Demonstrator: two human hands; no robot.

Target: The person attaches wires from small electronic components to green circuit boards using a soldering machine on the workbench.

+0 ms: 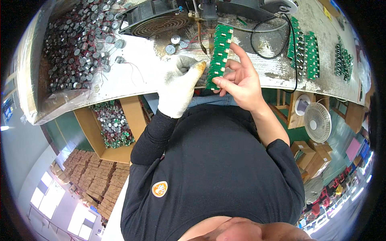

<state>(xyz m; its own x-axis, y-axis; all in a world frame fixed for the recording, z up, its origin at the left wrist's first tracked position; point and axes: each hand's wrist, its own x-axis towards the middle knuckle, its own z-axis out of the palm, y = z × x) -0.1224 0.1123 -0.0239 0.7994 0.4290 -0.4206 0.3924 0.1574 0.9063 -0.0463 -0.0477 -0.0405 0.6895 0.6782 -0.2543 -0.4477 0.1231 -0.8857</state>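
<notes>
While pinching green circuit-board strip (220,58) in bare right hand (243,82), holding gloved left hand (177,82) half-curled beside it; cannot tell contents of left grip.

the stained white table (134,76) carries wired metal motors (86,46) at left, green circuit boards (311,56) at right.

Two bright windows (47,193) are glowing in a pale wall (65,205) at btm L. Green floor (338,126) is showing both sides, below a worn white table (275,72). Wooden furniture (294,120) is standing nr its R side, w/ strip lights (357,194) shining far btm R.
</notes>
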